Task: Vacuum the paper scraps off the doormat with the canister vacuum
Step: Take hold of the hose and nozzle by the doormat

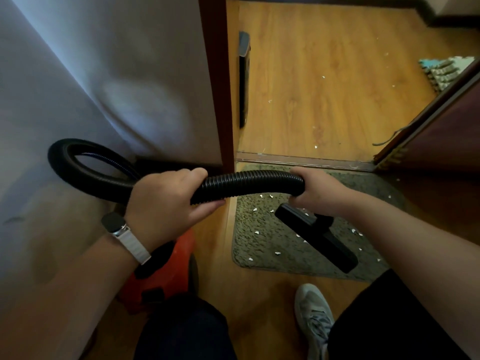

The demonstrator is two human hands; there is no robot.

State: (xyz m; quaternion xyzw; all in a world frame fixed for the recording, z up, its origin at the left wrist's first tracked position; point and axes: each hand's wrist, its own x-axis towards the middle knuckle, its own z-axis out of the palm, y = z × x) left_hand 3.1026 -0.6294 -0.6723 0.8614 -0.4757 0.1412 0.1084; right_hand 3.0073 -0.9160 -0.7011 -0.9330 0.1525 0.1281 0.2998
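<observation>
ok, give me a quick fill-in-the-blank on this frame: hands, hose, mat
1. Both hands, left hand and right hand, grip the black ribbed ____.
2. The nozzle hangs over the ____, where white scraps lie.
3. The vacuum body below the left wrist is ____ in colour.
4. The watch sits on the ____ wrist.

Missing words: hose; mat; orange; left
</observation>
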